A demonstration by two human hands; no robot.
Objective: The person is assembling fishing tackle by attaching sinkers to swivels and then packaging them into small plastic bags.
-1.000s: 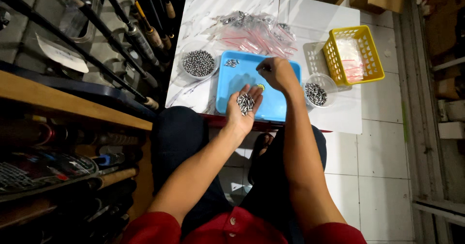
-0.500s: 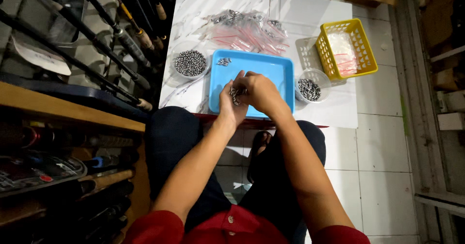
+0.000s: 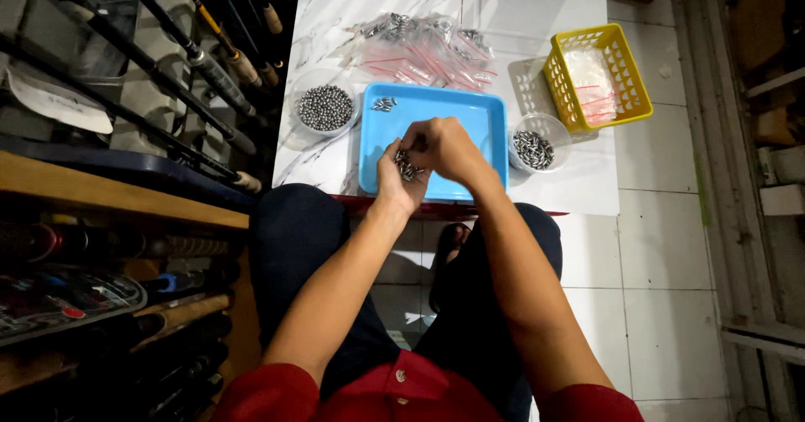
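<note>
STEP: sorting small metal pcs (image 3: pixel 408 169), cupped in my L hand (image 3: pixel 396 179) over blue tray (image 3: pixel 482 124) | R hand (image 3: pixel 444 147) fingers pinched into pile, picking | NEXT (my guess): needs fine pinch, steady L palm | HIDDEN: R fingertips, exact pc held; bag (image 3: pixel 428 49) contents blurry

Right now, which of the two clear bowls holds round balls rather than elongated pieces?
The clear bowl left of the blue tray, the round-ball bowl. The elongated-piece bowl, right of the tray, holds oblong metal pieces.
</note>
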